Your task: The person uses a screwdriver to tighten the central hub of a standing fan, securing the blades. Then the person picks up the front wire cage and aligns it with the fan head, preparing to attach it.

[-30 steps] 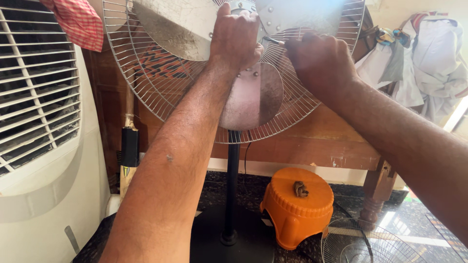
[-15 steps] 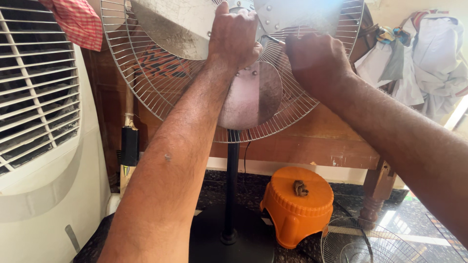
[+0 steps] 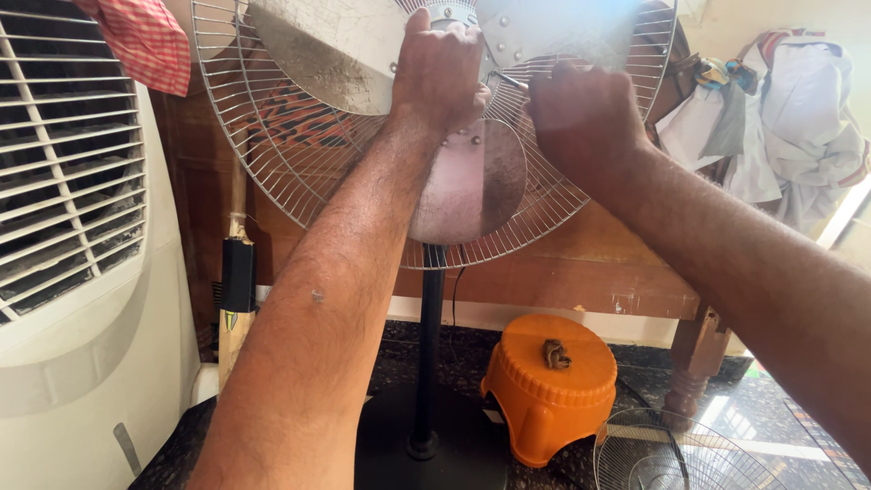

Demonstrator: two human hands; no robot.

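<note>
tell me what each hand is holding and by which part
Left hand grips the fan hub among the blades; right hand holds a thin metal tool, handle hidden.

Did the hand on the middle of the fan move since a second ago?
No. The left hand still grips the fan hub, in the same spot against the lower blade.

My bare left hand [image 3: 440, 63], bare right hand [image 3: 585, 113]; forearms hairy, sleeveless, no rings or watch; small mark on left forearm.

We see dull, dusty metal fan blades [image 3: 467, 181] behind a shiny wire rear guard [image 3: 272, 136], a matt orange plastic stool [image 3: 549, 386], and a glossy stone floor [image 3: 762, 408].
</note>
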